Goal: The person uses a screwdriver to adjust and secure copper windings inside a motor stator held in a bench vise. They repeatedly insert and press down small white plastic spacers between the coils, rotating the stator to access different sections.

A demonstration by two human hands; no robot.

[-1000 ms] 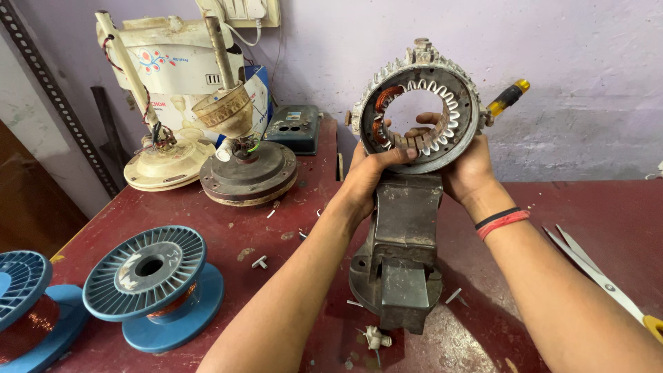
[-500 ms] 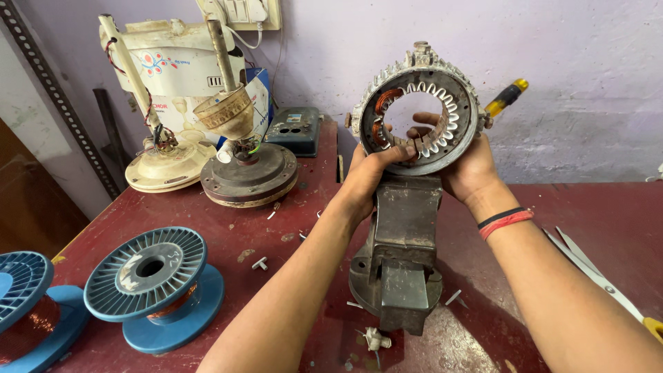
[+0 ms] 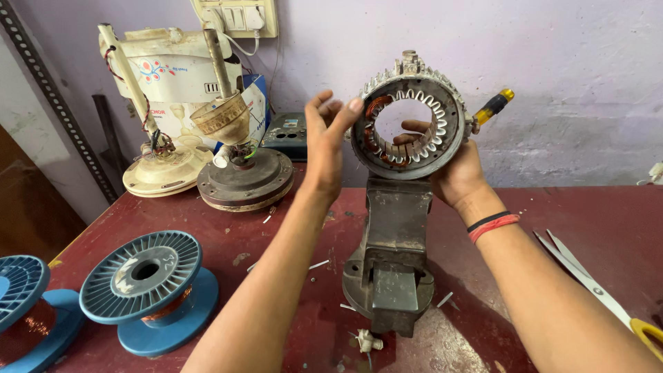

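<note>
A round metal motor stator [image 3: 413, 116] with copper windings and white slot insulation stands on edge on top of a grey bench vise [image 3: 394, 257]. My right hand [image 3: 452, 169] grips the stator from the right, with fingers reaching through its bore. My left hand [image 3: 326, 141] is open, fingers spread, its fingertips touching the stator's left rim. A screwdriver with a yellow and black handle [image 3: 493, 106] sticks out behind the stator at the upper right.
Two blue spools of copper wire [image 3: 148, 290] [image 3: 24, 307] sit at the front left of the red table [image 3: 552, 207]. A fan motor [image 3: 243, 176] and a white fan base [image 3: 166, 169] stand at the back left. Scissors [image 3: 594, 287] lie at the right.
My left hand let go of the stator's lower left and rose, fingers now spread against the left rim. The view has come closer to the stator.
</note>
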